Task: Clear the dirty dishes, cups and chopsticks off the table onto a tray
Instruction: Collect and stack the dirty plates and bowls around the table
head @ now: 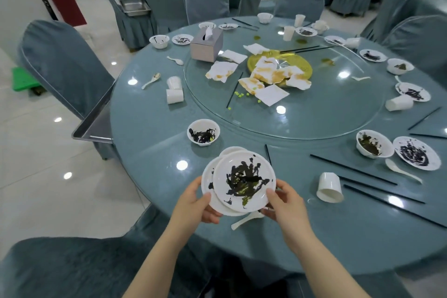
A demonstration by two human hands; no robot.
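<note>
A small stack of white plates [242, 180], the top one smeared with dark sauce, is held above the near edge of the round table [150, 176]. My left hand [200, 203] grips the stack's left rim and my right hand [283, 203] grips its right rim. A white spoon [244, 221] lies on the table under the stack. A dirty bowl [203, 132] stands just beyond. A metal tray [96, 123] rests on a chair at the table's left edge. To the right lie a tipped cup [329, 187], black chopsticks [377, 187], a bowl [373, 144] and a plate [416, 152].
A glass turntable [302, 113] in the middle carries stained napkins, a yellow dish [302, 63] and a tissue box [206, 43]. More dirty plates, bowls, cups and spoons ring the far edge. Covered chairs [60, 65] surround the table; one chair back [60, 271] is at my near left.
</note>
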